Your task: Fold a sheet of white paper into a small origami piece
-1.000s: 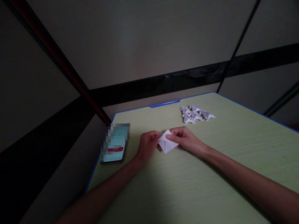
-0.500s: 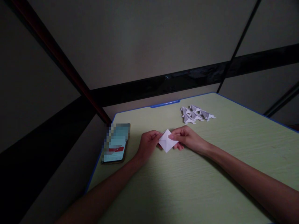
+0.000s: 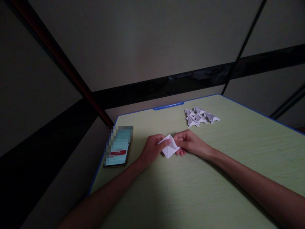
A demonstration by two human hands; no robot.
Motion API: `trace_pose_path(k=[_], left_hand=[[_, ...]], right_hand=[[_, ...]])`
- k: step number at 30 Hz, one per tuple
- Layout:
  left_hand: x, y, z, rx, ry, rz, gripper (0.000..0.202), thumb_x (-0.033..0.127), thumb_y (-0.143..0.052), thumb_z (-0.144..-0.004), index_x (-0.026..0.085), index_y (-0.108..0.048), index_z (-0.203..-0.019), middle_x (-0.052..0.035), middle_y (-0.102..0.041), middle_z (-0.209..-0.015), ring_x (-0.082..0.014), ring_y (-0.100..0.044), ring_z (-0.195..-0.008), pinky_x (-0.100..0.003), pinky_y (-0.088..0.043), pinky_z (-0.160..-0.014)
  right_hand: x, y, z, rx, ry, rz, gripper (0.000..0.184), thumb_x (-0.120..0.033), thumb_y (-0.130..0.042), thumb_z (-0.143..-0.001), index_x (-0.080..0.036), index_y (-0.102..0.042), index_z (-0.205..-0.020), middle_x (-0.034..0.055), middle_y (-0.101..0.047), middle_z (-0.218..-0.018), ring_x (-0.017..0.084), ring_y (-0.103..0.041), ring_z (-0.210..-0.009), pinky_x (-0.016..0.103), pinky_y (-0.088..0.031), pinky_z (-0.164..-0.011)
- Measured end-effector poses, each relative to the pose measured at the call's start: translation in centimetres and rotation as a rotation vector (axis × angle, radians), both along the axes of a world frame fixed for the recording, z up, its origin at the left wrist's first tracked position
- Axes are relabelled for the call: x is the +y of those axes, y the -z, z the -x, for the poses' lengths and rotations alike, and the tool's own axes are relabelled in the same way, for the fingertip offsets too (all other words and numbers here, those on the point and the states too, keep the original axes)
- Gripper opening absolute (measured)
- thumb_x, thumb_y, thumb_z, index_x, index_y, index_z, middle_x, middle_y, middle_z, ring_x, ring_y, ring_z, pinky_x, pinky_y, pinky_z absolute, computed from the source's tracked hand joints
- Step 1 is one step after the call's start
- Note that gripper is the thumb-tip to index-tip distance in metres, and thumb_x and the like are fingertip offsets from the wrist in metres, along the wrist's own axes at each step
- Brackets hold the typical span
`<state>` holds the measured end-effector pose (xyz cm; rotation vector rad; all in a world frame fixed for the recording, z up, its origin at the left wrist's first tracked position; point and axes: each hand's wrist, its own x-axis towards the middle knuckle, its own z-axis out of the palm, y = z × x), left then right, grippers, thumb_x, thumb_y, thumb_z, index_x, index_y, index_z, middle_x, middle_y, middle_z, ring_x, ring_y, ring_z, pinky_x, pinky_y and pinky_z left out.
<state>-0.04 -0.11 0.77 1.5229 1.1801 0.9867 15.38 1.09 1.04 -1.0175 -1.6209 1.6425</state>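
Observation:
A white sheet of paper folded into a small diamond [image 3: 168,152] is held between my two hands, above the middle of the table. My left hand [image 3: 152,148] grips its left side, with the thumb lying across the upper face near the centre. At the right corner my right hand [image 3: 187,142] pinches the paper, thumb on top and the other fingers curled below. A flap on the right part of the diamond stands slightly raised by the right thumb. The fingers under the paper are partly hidden.
Several folded white paper figures [image 3: 199,117] lie grouped toward the back right of the pale green table [image 3: 238,136]. A phone [image 3: 119,148], partly blurred, rests at the left edge. A blue strip [image 3: 168,106] marks the back edge, against a panelled wall [image 3: 147,41].
My left thumb has moved from the left corner onto the middle of the paper. My right thumb has shifted right, to the corner, where a flap now lifts. The diamond moved slightly left.

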Motion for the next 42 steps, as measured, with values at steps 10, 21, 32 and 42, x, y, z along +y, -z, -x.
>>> trace_pose_path(k=[10, 21, 32, 42], left_hand=[[-0.08, 0.11, -0.09, -0.004, -0.149, -0.077, 0.020, 0.029, -0.057, -0.062, 0.012, -0.055, -0.051, 0.0038, -0.047, -0.044, -0.0060, -0.039, -0.043, -0.017, -0.028, -0.041], [0.02, 0.09, -0.02, -0.133, -0.091, -0.013, 0.015, 0.024, -0.063, -0.058, 0.010, -0.061, -0.060, 0.0008, -0.057, -0.053, -0.0073, -0.047, -0.047, -0.018, -0.035, -0.044], [-0.08, 0.02, -0.10, -0.150, -0.118, -0.015, 0.015, 0.024, -0.063, -0.059, 0.010, -0.061, -0.060, 0.0002, -0.059, -0.053, -0.0080, -0.050, -0.047, -0.018, -0.037, -0.044], [-0.11, 0.16, -0.08, -0.154, -0.102, 0.008, 0.014, 0.024, -0.064, -0.058, 0.010, -0.062, -0.063, -0.0003, -0.061, -0.054, -0.0090, -0.053, -0.047, -0.018, -0.038, -0.042]], right_hand=[[-0.38, -0.06, 0.58, 0.038, 0.064, -0.080, 0.028, -0.032, -0.069, -0.054, -0.012, -0.050, -0.061, -0.0043, -0.051, -0.049, 0.004, -0.044, -0.041, 0.018, -0.035, -0.041], [-0.30, -0.13, 0.05, 0.087, 0.058, -0.149, 0.023, -0.032, -0.063, -0.063, -0.011, -0.056, -0.069, -0.0024, -0.054, -0.052, 0.005, -0.047, -0.044, 0.019, -0.037, -0.044], [-0.41, 0.24, 0.33, 0.138, 0.094, -0.162, 0.018, -0.029, -0.060, -0.066, -0.011, -0.056, -0.069, -0.0020, -0.054, -0.051, 0.006, -0.047, -0.045, 0.020, -0.037, -0.045], [-0.19, 0.34, 0.51, 0.174, 0.131, -0.112, 0.023, -0.033, -0.063, -0.062, -0.010, -0.057, -0.062, -0.0029, -0.050, -0.045, 0.005, -0.042, -0.041, 0.020, -0.032, -0.043]])
